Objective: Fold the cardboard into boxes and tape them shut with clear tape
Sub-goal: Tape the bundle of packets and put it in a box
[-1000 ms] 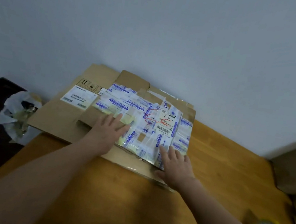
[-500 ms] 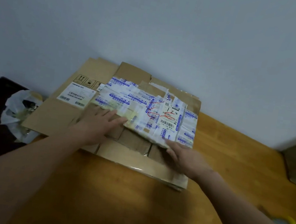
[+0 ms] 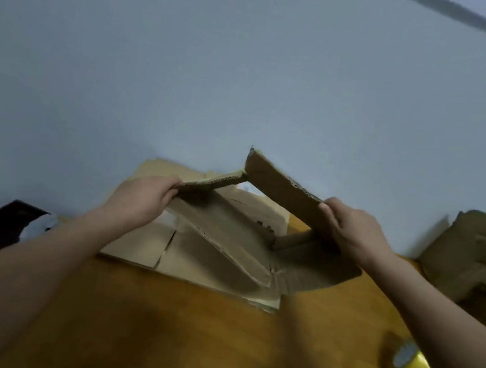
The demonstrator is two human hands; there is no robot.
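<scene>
Cardboard [image 3: 278, 188], held half-open over the table [image 3: 183, 346]; left hand [image 3: 138, 197] and right hand [image 3: 356, 229] each grip an upper edge. Risk: uneven pulling could tear the ragged corner crease [image 3: 246, 175], or the loose lower flaps [image 3: 221, 242] may buckle inward.

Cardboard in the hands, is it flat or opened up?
Opened up: left hand and right hand grip the cardboard, its walls spread into a hollow diamond.
</scene>
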